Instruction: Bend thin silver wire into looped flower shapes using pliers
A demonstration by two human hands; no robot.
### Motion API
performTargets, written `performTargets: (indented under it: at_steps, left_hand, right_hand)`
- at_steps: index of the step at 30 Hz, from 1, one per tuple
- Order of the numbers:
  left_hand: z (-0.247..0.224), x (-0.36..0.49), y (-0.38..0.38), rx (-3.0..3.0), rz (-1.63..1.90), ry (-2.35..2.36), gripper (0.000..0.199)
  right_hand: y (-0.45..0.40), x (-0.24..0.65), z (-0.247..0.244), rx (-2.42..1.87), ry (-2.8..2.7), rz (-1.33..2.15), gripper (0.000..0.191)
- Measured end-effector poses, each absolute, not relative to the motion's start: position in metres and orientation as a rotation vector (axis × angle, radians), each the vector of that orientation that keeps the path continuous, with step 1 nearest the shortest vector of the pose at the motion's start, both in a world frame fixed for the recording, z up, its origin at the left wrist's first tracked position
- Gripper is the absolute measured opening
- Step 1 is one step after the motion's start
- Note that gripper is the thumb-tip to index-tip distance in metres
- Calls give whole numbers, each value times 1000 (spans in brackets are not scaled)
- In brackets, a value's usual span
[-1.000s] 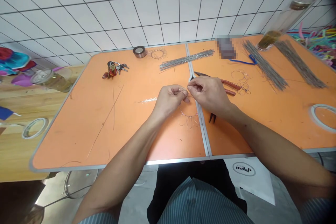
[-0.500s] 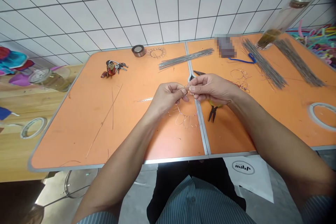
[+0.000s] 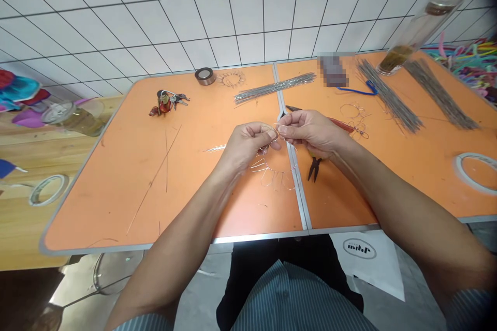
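Note:
Near the middle of the orange table, my left hand pinches a thin wire ring with looped edges, which hangs below my fingers. Close on its right, my right hand pinches the wire too, fingertips almost touching those of my left. Black-tipped pliers lie partly under my right hand, with another dark tool tip just behind it. Straight wires stick out left of my left hand. A finished-looking wire ring lies at the back by a tape roll.
Bundles of grey wire lie at the back and right. A key bunch is at the back left. A tall glass bottle stands back right. A white tape ring lies at the right. Loose wires lie on the left.
The wire ring has shifted slightly and more of its loops show below my hands. My right hand has turned a little, showing more red material behind the wrist.

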State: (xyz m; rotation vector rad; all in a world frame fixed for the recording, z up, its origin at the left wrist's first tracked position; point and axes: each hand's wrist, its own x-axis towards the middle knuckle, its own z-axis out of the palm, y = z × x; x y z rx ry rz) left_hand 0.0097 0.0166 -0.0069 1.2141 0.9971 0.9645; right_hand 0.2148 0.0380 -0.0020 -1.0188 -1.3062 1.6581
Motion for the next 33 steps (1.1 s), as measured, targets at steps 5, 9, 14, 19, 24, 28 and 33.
performTargets:
  at_steps: [5,9,14,19,24,28,33]
  left_hand:
    - [-7,10,16,1205,977,1004,30]
    - [-8,11,17,1196,1001,1006,28]
    - [-9,11,18,1189,1038,1028,25]
    - [-8,10,19,1174,1103,1083,20]
    - [-9,7,20,1164,1065,1055,22]
    - [-10,3,22,1139,1042,1046,32]
    - [-9,1,23,1179,1109,1057,33]
  right_hand:
    - [34,209,0,-1062,-1309,1563,44]
    - [30,206,0,-1067,-1326,1488,42]
    - [30,206,-4,-1061,-1359,1437,36]
    - [36,210,-9,-1103,-1409,1449,32]
    - [36,210,-13,-1077,-1378,1532,29]
    - [36,211,-14,-1125,-1404,1468,23]
    - [33,208,-10,-1177,-1495,1406,19]
